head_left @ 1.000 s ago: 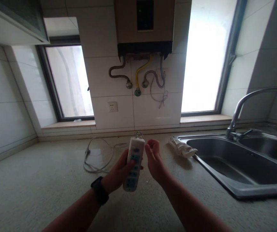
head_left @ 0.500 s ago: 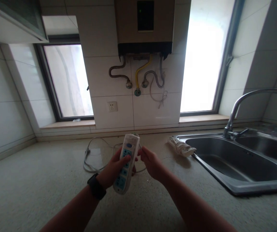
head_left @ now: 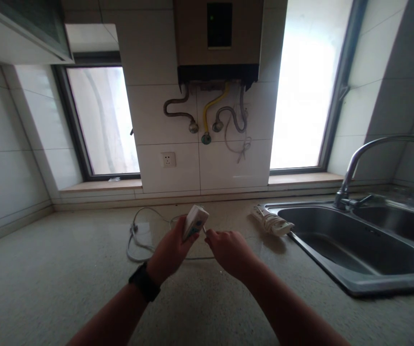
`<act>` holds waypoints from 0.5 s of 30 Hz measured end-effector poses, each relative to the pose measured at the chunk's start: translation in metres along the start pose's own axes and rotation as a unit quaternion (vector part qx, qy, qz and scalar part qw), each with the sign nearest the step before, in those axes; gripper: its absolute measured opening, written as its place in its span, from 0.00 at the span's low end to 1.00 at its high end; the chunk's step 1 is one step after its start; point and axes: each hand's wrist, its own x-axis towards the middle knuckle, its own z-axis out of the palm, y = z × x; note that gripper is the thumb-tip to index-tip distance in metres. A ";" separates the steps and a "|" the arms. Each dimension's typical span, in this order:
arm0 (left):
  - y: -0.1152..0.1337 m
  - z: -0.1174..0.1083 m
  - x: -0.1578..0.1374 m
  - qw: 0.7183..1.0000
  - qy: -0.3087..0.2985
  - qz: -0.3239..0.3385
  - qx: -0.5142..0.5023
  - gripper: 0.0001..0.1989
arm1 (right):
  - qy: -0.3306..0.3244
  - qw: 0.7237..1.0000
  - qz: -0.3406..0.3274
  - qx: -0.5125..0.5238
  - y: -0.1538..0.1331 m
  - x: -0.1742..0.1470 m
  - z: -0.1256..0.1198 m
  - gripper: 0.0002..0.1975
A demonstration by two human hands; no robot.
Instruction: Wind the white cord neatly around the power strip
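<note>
A white power strip (head_left: pixel 196 220) with blue-green socket faces is tilted above the counter, and my left hand (head_left: pixel 172 250) is closed around it. Most of its socket side is now hidden by that hand and the steep angle. Close to the strip's near right side, my right hand (head_left: pixel 230 250) pinches the strip's cord between thumb and fingers. Loops of the pale grey cord (head_left: pixel 128 247) lie on the counter behind and to the left of my left hand. The plug (head_left: pixel 133 228) rests at the left end of those loops.
A second power strip (head_left: pixel 272 222), wrapped in its white cord, lies against the rim of the steel double sink (head_left: pixel 351 283) on the right. A wall socket (head_left: pixel 168 159) sits above the speckled counter (head_left: pixel 66 269). The water heater (head_left: pixel 217 43) hangs higher, with hoses below.
My left hand has turned the power strip, so its socket face has swung mostly out of view. My right hand stays at the cord, its knuckles now turned more upward.
</note>
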 end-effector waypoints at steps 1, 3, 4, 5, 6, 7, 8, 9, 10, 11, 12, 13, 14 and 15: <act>0.001 -0.001 -0.001 0.999 -0.001 0.004 0.042 0.21 | 0.003 1.000 -0.017 -0.016 0.000 -0.001 -0.001 0.11; 0.003 -0.004 -0.002 0.992 -0.004 0.009 0.129 0.20 | 0.016 0.998 -0.056 -0.037 0.001 -0.003 0.000 0.09; 0.005 -0.005 -0.002 0.984 -0.010 0.008 0.176 0.20 | 0.023 0.996 -0.076 -0.043 0.003 -0.003 0.001 0.09; 0.007 -0.006 -0.003 0.976 -0.016 0.008 0.217 0.21 | 0.027 0.994 -0.095 -0.047 0.004 -0.004 0.003 0.08; 0.009 -0.008 -0.003 0.967 -0.025 0.013 0.252 0.22 | 0.029 0.992 -0.108 -0.050 0.006 -0.004 0.003 0.08; 0.012 -0.009 -0.004 0.961 -0.034 0.016 0.274 0.23 | 0.032 0.991 -0.120 -0.052 0.008 -0.004 0.003 0.08; 0.016 -0.010 -0.005 0.957 -0.037 0.023 0.287 0.23 | 0.037 0.989 -0.130 -0.053 0.010 -0.005 0.001 0.07; 0.019 -0.012 -0.006 0.950 -0.037 0.029 0.308 0.23 | 0.043 0.988 -0.138 -0.050 0.012 -0.005 -0.001 0.07; 0.023 -0.013 -0.007 0.941 -0.045 0.034 0.332 0.24 | 0.051 0.987 -0.147 -0.044 0.013 -0.006 -0.004 0.06; 0.026 -0.015 -0.008 0.934 -0.048 0.033 0.353 0.24 | 0.062 0.985 -0.157 -0.035 0.015 -0.006 -0.007 0.06; 0.029 -0.016 -0.010 0.928 -0.050 0.036 0.367 0.24 | 0.073 0.982 -0.170 -0.024 0.015 -0.007 -0.011 0.05; 0.031 -0.017 -0.012 0.925 -0.058 0.043 0.374 0.24 | 0.086 0.979 -0.186 -0.012 0.016 -0.008 -0.013 0.05; 0.033 -0.017 -0.013 0.925 -0.068 0.048 0.372 0.23 | 0.099 0.974 -0.202 -0.001 0.017 -0.008 -0.015 0.05; 0.034 -0.018 -0.015 0.927 -0.083 0.057 0.361 0.20 | 0.110 0.970 -0.217 0.010 0.018 -0.008 -0.017 0.07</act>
